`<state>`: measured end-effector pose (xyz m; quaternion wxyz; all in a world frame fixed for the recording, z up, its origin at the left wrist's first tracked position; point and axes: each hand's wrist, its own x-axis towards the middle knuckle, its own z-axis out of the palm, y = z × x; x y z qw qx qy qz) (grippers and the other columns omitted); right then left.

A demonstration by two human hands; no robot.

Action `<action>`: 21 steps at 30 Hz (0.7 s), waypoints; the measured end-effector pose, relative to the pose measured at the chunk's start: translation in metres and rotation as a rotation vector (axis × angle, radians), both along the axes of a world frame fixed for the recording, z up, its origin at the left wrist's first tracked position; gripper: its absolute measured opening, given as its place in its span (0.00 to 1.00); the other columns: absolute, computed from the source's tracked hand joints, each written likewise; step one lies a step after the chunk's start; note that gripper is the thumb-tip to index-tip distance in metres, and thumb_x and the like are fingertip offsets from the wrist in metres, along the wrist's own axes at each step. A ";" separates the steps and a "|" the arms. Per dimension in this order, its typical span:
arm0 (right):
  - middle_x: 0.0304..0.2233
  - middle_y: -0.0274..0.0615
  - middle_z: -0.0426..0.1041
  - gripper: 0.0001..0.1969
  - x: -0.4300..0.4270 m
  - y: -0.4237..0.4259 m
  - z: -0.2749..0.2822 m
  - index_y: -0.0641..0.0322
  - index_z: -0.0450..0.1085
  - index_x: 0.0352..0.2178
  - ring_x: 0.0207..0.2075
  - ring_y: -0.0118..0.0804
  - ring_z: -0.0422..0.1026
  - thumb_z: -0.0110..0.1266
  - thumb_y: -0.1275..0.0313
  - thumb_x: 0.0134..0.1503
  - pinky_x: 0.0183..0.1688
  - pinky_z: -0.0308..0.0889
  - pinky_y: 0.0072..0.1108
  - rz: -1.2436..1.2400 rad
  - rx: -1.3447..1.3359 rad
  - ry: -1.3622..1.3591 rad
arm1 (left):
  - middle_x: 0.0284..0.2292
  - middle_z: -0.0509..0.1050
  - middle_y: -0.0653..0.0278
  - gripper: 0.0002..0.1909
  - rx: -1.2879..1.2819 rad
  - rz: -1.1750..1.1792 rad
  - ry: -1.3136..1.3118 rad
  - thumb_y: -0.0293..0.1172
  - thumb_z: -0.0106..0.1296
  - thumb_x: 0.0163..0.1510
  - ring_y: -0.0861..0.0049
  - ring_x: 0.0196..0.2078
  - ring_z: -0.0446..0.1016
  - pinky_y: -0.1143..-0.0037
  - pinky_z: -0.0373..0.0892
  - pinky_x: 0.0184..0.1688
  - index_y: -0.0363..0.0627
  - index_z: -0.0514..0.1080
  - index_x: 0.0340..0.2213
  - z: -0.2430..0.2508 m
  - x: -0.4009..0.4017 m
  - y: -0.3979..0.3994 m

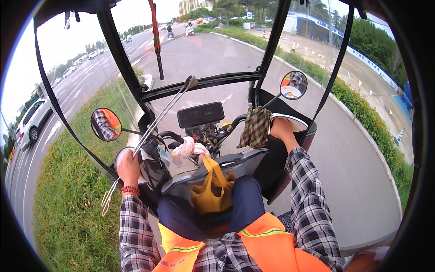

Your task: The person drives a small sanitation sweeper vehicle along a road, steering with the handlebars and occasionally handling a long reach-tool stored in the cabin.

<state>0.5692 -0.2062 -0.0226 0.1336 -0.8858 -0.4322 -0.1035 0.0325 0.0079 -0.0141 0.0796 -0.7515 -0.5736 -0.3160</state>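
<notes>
My left hand (129,170), with a red bead bracelet at the wrist, is closed around long metal tongs (162,117) at the left end of the handlebar. The tongs slant up to the windshield's crossbar, and their looped handle hangs below my hand. Whether that hand also grips the handlebar is hidden. My right hand (282,129) is wrapped over the right handlebar grip, which it mostly covers. Beside it hangs a brown checked cloth (255,128). A dark display (200,115) sits mid-handlebar. Below, a mustard fabric bag (208,199) hangs between my knees, near a knotted pinkish cloth (187,149).
A framed clear windshield (204,81) encloses the front, with mirrors at left (106,124) and right (294,85). Hedges (360,102) and a kerb line the paved lane's right. Grass (78,190) lies left, beside a road with a white car (34,124). Riders (189,29) are ahead.
</notes>
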 end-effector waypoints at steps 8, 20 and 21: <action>0.36 0.55 0.78 0.17 -0.001 -0.001 -0.001 0.63 0.76 0.34 0.40 0.54 0.77 0.52 0.62 0.49 0.43 0.71 0.38 -0.008 0.021 -0.045 | 0.27 0.75 0.54 0.13 0.048 -0.002 0.016 0.42 0.49 0.59 0.52 0.30 0.74 0.59 0.68 0.31 0.45 0.69 0.29 -0.004 -0.001 -0.004; 0.37 0.56 0.77 0.19 0.007 -0.004 0.006 0.64 0.76 0.35 0.41 0.55 0.76 0.53 0.59 0.50 0.43 0.71 0.41 -0.003 0.021 -0.017 | 0.28 0.75 0.53 0.12 0.039 -0.004 0.015 0.41 0.48 0.59 0.51 0.32 0.75 0.57 0.68 0.31 0.45 0.69 0.30 0.000 0.005 -0.010; 0.37 0.56 0.77 0.18 0.006 -0.004 0.008 0.63 0.76 0.35 0.41 0.55 0.76 0.53 0.59 0.49 0.43 0.71 0.40 -0.006 0.013 -0.013 | 0.28 0.75 0.53 0.12 0.039 -0.010 0.008 0.41 0.48 0.59 0.51 0.32 0.75 0.57 0.68 0.31 0.45 0.69 0.30 -0.002 0.006 -0.009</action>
